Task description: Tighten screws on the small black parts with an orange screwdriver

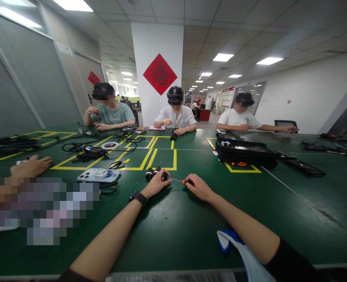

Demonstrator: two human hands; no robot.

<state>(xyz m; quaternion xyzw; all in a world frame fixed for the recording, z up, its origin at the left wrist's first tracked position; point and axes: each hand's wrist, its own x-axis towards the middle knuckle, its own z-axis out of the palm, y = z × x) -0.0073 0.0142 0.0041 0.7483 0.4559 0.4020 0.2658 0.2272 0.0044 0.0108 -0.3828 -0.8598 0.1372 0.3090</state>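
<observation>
Near the middle of the green table [173, 235], my left hand [158, 183] is closed round a small black part [164, 177]. Right beside its fingers lie other small black round pieces [152, 172]. My right hand [199, 187] is wrapped round the orange and black handle of a screwdriver [187, 182]. The thin metal shaft points left, and its tip reaches the black part at my left fingers. How the tip meets that part is too small to tell.
A phone [98, 175] and cables [85, 150] lie left, near another person's hand [32, 166]. Black trays [246, 150] and an orange screwdriver [238, 164] are at right. A blue-and-white item [240, 246] lies by my right forearm. Three people sit opposite.
</observation>
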